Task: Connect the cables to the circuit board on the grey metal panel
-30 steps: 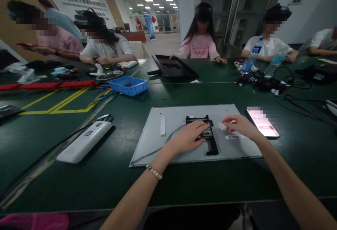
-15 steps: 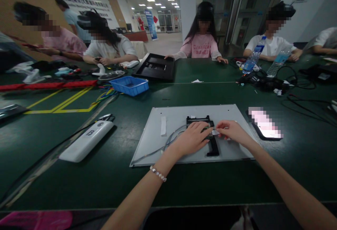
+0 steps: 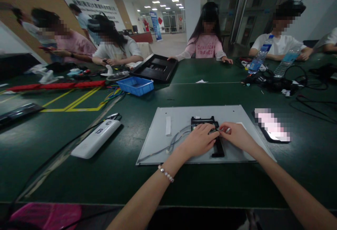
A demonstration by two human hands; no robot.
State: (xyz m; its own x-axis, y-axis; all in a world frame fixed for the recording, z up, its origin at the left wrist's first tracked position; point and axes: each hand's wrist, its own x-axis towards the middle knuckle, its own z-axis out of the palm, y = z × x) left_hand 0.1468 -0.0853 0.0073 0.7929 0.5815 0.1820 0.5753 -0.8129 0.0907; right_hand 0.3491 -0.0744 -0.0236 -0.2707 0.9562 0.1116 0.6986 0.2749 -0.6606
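left hand (image 3: 201,140) spread over black frame (image 3: 218,148); right hand (image 3: 238,135) pinching white scrap (image 3: 228,130); tabletop (image 3: 205,95) runs past far edge of panel (image 3: 179,117)

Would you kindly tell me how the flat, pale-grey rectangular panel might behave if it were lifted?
The panel would probably stay stiff, since its edges run straight. Its weight might sit near the middle, beneath the black bracket-shaped frame. The thin grey cables could flop, lying in loose curves.
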